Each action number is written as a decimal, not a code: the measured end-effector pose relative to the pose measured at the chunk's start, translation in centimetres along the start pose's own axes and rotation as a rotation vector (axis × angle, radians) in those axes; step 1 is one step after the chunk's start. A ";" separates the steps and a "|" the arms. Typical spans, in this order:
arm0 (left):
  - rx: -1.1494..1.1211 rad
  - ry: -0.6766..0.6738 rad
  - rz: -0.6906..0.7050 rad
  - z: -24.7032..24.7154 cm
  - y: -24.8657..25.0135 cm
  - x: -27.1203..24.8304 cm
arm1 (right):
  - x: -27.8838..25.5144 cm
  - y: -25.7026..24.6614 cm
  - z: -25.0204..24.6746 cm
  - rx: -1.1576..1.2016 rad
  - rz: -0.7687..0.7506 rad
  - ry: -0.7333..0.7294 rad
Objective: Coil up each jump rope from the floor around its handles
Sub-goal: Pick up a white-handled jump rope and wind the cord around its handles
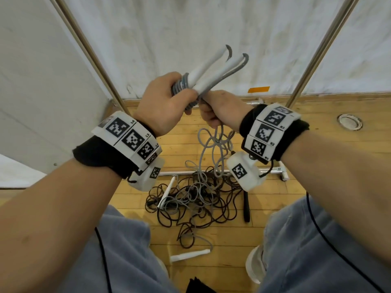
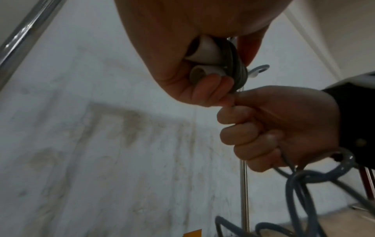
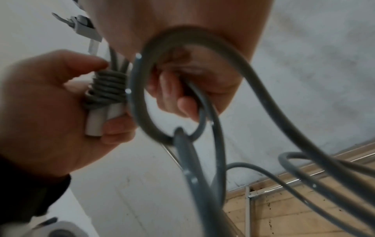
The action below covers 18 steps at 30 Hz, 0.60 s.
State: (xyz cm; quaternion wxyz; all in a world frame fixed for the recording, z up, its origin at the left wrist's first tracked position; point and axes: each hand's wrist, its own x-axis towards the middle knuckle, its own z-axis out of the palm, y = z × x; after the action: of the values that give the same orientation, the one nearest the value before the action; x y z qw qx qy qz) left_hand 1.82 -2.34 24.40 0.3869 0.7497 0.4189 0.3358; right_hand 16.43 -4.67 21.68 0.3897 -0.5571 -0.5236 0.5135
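Hands are up in front of the body, above a wooden plank floor (image 1: pixel 275 210). The left hand (image 1: pixel 163 106) grips two white plastic jump rope handles (image 1: pixel 208 74) side by side. Its fingers curl round the low ends, and the thumb presses on the wraps. The handles are long and thin. They point up and away from the person, leaning to the right, toward a white stained wall (image 1: pixel 190 28). Their top ends spread a little apart. A grey rubber rope (image 1: pixel 213 144) is wound in tight rings (image 3: pixel 107 86) round the low part of the handles, just above the left fingers (image 3: pixel 115 128).

The right hand (image 1: pixel 220 112) is just beside the left hand and touches it. Its fingers (image 2: pixel 239 133) are curled into a fist round the grey rope. The rope hangs down from the fist in loose loops to the floor.

On the floor, between the knees in blue jeans (image 1: pixel 317 250), lies a messy pile of dark brown rope (image 1: pixel 190 199) mixed with grey rope. Two more white handles lie there, one slanted white handle (image 1: pixel 167 193) in the pile and one flat white handle (image 1: pixel 189 255) nearer the person. A black handle (image 1: pixel 246 208) lies at the right of the pile.
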 end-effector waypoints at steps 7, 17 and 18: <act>-0.150 0.186 0.012 -0.4 0.5 1.0 | -0.6 -0.7 1.0 -0.374 -0.313 0.327; -0.028 0.038 0.018 1.3 1.3 0.3 | -0.4 0.6 1.1 -0.368 -0.011 0.145; -0.021 0.049 0.015 1.1 1.4 0.3 | -0.4 0.5 1.2 -0.284 -0.001 0.089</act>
State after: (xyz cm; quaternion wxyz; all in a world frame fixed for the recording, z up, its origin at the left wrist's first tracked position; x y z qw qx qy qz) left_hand 3.43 -2.89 25.14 0.3817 0.7402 0.4192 0.3614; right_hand 15.35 -5.28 21.01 0.3300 -0.6287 -0.5734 0.4087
